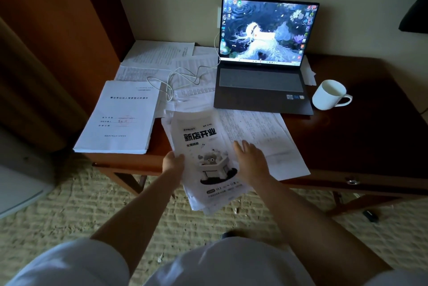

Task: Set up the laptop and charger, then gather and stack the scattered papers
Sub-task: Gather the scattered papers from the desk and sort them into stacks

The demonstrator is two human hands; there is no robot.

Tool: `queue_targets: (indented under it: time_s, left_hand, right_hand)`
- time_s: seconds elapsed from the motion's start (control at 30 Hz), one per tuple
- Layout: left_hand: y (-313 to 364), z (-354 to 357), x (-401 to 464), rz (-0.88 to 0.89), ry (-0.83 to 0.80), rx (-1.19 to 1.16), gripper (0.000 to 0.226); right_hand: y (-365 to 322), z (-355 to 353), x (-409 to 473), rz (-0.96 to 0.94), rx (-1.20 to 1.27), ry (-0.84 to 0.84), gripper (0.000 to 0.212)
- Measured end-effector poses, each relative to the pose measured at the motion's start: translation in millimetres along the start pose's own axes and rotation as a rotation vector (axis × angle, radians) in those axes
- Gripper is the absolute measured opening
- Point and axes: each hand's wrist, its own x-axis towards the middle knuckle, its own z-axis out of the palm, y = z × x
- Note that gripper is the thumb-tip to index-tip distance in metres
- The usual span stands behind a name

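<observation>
- Nearest me, my left hand (173, 163) gripped the left edge of a sheaf of papers topped by a flyer (203, 153) with bold black characters, thumb on top and fingers curled under; the sheaf hung off the desk's front edge (324, 181).
- My right hand (251, 162) lay flat with fingers straight and slightly spread, at the flyer's right edge, over the loose printed sheets (261, 137) there.
- To do this well, I judged I should slide those sheets under the flyer with the flat hand, square the edges against the desk, and keep the left grip firm so the overhanging sheaf did not fan out.
- Left of that sat a thick bound document (120, 118), already neat.
- Further back, more scattered pages (162, 54) lay under the looped white charger cable (185, 74); I would lift the cable rather than drag paper beneath it.
- The laptop (261, 77) stood open and lit, cable at its left side, a white mug (328, 94) just beside it.
</observation>
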Motion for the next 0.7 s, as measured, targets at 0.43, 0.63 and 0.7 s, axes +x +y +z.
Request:
queue_targets:
  time_s: [0.43,0.63,0.7]
  left_hand:
    - [7.9,27.6,14.8,-0.113,-0.094,-0.087,0.023]
    - [20.3,25.9,7.3,-0.141,-0.131,-0.106,0.007]
    - [21.9,23.7,8.6,-0.157,-0.141,-0.136,0.007]
  right_hand:
    - [-18.9,-23.3,25.9,-0.032,-0.123,0.406,0.043]
    - [-41.5,-30.3,12.0,-0.231,-0.242,0.478,0.026]
    - [-38.0,-34.7,9.9,-0.28,-0.225,0.503,0.027]
